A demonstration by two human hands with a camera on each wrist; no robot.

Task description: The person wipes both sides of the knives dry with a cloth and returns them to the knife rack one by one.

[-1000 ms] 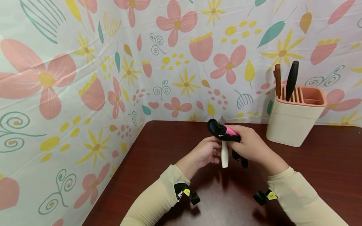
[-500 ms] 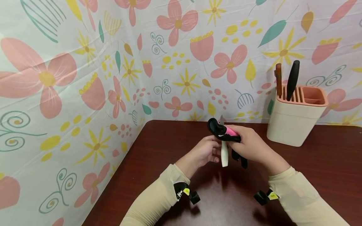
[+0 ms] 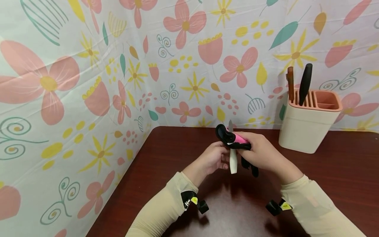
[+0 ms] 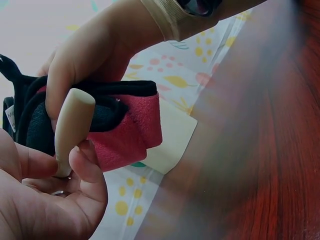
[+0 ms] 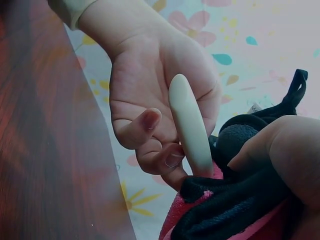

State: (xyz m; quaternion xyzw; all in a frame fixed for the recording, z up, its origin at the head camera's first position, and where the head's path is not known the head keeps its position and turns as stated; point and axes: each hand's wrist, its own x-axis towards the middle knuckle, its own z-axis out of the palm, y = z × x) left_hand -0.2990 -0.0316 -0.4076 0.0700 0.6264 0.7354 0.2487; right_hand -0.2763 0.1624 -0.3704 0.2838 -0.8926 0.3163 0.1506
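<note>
A small knife with a cream-white handle points its blade tip away from me, above the table. The fingers of my left hand pinch it near where handle and blade meet, as the left wrist view shows, with the handle sticking up. My right hand grips a folded pink cloth with black edging. The cloth wraps across the blade, hiding its middle. In the right wrist view, my left hand lies palm-up behind the handle.
A white knife block with a coral slotted top stands at the back right. It holds a brown-handled knife and a black-handled knife. A flowered sheet hangs behind and left of the dark red-brown table.
The knife and the cloth have shifted slightly left, and a little more of the blade tip shows past the cloth. Both hands keep their holds.
</note>
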